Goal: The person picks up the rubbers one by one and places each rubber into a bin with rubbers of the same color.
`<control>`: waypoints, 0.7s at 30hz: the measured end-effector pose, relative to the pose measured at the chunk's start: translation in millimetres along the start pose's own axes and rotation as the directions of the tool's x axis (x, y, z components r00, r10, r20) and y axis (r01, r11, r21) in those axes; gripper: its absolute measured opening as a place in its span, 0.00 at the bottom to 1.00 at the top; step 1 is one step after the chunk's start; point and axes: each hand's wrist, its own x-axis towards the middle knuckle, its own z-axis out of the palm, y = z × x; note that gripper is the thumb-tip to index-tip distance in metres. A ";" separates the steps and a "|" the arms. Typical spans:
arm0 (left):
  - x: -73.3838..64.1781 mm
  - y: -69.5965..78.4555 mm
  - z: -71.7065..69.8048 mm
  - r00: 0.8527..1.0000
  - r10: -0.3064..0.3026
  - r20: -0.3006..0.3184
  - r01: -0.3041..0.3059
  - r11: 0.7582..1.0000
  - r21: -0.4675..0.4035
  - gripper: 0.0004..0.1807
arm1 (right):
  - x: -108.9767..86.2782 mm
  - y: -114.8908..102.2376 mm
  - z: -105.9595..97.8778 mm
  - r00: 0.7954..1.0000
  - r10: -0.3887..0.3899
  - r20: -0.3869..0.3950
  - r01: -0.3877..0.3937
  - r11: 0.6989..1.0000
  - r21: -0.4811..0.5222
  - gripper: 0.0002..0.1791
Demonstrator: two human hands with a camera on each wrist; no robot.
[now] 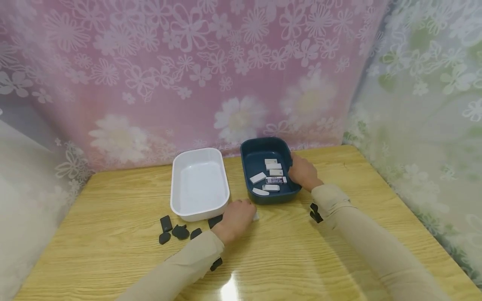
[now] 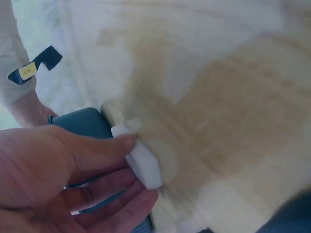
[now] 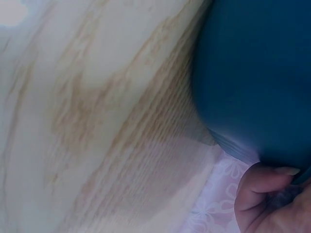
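My left hand (image 1: 236, 219) pinches a white eraser (image 2: 145, 165) between thumb and fingers, just in front of the dark blue tub. With my right hand (image 1: 304, 171) I grip the right rim of that dark blue tub (image 1: 276, 199); the right wrist view shows the thumb (image 3: 272, 178) at its edge. Inside the tub lie several white erasers (image 1: 257, 178), one of them in a dark printed sleeve (image 1: 276, 180). In the head view, most of the eraser in my left hand is hidden by the fingers.
A white tub (image 1: 199, 215) stands left of the blue one. Several small black pieces, including a rectangular one (image 1: 166, 223) and a rounded one (image 1: 164, 238), lie on the wooden table (image 1: 113, 217) before it. Flowered cloth (image 1: 169, 104) hangs behind the table.
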 end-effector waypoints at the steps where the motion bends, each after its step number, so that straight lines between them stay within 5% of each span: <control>1: 0.5 -0.2 -0.5 1.000 0.010 0.006 -0.010 1.000 0.006 0.01 | -0.7 -0.6 0.2 1.000 -0.001 0.000 0.001 1.000 -0.004 0.32; 11: 7.9 -7.1 -8.9 0.990 0.004 0.141 0.007 0.997 -0.081 0.05 | 2.3 -6.5 -0.6 0.999 0.030 -0.024 -0.031 0.999 -0.020 0.32; 21: 2.8 -13.9 -3.7 0.984 0.057 0.169 -0.032 0.989 -0.145 0.10 | -1.9 -4.0 2.2 0.998 0.052 -0.021 -0.052 0.998 -0.018 0.32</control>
